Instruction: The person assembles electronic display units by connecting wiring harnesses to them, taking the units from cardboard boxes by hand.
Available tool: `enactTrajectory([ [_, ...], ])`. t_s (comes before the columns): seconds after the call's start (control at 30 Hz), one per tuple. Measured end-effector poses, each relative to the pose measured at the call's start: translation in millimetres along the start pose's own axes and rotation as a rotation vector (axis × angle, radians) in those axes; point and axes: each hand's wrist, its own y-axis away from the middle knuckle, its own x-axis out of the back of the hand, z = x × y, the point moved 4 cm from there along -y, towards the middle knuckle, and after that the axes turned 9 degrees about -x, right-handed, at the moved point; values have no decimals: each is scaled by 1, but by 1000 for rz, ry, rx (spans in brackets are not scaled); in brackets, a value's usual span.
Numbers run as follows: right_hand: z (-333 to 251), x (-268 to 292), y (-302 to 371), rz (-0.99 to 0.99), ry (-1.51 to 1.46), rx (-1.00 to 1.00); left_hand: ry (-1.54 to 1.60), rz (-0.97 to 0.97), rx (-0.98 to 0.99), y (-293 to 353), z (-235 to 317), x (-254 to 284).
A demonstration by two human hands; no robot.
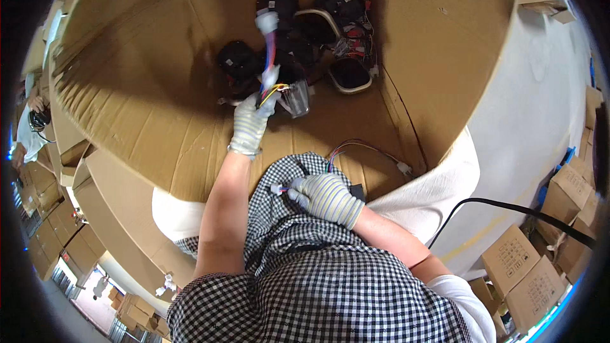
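My left hand [249, 126], in a striped knit glove, is closed on a wire harness [271, 51] over the inside of a large cardboard box. A white connector [267, 22] tops its red and blue wires; yellow wires and a clear plastic piece [297, 98] show beside my fingers. Near my lap, my right hand [327, 199], gloved alike, pinches a cable whose white plug [277, 189] sticks out to the left. Thin colored wires [359, 143] run from beside this hand to another white plug [404, 168]. Whether they belong to the pinched cable is hidden.
Inside the cardboard box [445, 44], several black rounded units [343, 3] lie with tangled wires. Cartons [511, 257] stand on the floor at the right, near a black cable [495, 202]. At the far left another person's hand [37, 103] holds a black object.
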Motion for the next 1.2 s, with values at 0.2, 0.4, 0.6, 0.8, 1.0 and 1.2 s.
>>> enactTrajectory([
  [0.2, 7, 1, 8, 101, 127, 79, 313, -46, 11, 99, 22, 27],
  [0.4, 14, 22, 36, 210, -451, -69, -665, -254, -208, 175, 47, 18],
  [0.6, -5, 25, 57, 17, -929, -144, -177, -201, -181, 191, 40, 3],
  [0.8, -36, 7, 65, 0, -590, -73, -597, -68, -523, 194, 42, 6],
  [1.0, -22, -9, 55, -89, -796, -307, -693, 110, -461, 191, 44, 1],
  [1.2, -28, -15, 55, -31, -974, -279, -730, 188, -456, 185, 32, -3],
])
